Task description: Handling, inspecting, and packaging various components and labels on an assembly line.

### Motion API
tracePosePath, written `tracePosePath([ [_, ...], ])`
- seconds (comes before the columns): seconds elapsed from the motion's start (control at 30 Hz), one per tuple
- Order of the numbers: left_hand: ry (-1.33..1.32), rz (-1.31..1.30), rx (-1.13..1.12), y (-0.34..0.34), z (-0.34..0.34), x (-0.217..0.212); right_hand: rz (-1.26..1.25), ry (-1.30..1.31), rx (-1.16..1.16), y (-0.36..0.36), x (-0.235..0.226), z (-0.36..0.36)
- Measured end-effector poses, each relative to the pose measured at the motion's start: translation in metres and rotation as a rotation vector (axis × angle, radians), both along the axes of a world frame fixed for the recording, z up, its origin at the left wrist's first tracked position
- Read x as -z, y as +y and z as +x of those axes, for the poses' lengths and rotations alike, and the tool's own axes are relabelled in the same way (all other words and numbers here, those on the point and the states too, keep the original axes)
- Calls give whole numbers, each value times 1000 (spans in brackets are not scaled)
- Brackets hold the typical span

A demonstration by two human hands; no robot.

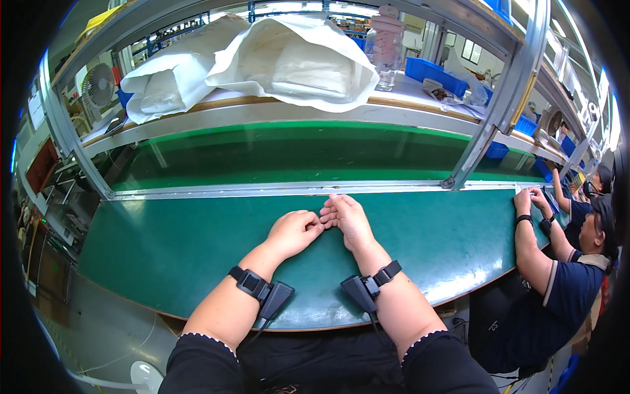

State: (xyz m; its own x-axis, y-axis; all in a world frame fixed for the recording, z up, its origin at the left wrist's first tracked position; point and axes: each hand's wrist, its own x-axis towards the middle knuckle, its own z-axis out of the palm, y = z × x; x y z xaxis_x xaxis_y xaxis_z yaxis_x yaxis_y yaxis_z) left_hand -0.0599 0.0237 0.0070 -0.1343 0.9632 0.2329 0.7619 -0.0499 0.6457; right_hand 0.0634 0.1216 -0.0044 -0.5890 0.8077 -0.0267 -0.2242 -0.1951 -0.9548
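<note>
Black sleeves [200, 364] are framing the near side of the green table [164, 253]; beyond, a shelf [236, 113] is holding white bags [302, 65]. Over the table, the left hand [293, 233] is curling loosely and the right hand [348, 222] is cupping half open beside it; whether they're gripping anything small, I cannot tell. No step is showing as done, and what's left isn't showing either.
</note>
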Motion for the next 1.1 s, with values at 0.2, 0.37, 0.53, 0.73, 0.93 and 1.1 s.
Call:
tracePosePath([
  [0.2, 20, 10, -5, 1, -2, 5, 6, 10, -13, -1, 2, -2],
  [0.37, 39, -10, -17, 2, -1, 2, 11, 35, -24, -1, 0, 2],
  [0.53, 33, -3, -27, 1, 1, 3, 34, 31, 14, -6, -4, 2],
  [0.73, 26, 6, -36, -1, -2, 4, 57, -27, -27, -9, -6, 2],
  [0.93, 59, 26, 15, 1, -1, 0, 61, -16, 3, -9, -6, 2],
  [1.1, 59, -9, -9, 0, -3, 4, 59, -27, -21, -9, -4, 1],
])
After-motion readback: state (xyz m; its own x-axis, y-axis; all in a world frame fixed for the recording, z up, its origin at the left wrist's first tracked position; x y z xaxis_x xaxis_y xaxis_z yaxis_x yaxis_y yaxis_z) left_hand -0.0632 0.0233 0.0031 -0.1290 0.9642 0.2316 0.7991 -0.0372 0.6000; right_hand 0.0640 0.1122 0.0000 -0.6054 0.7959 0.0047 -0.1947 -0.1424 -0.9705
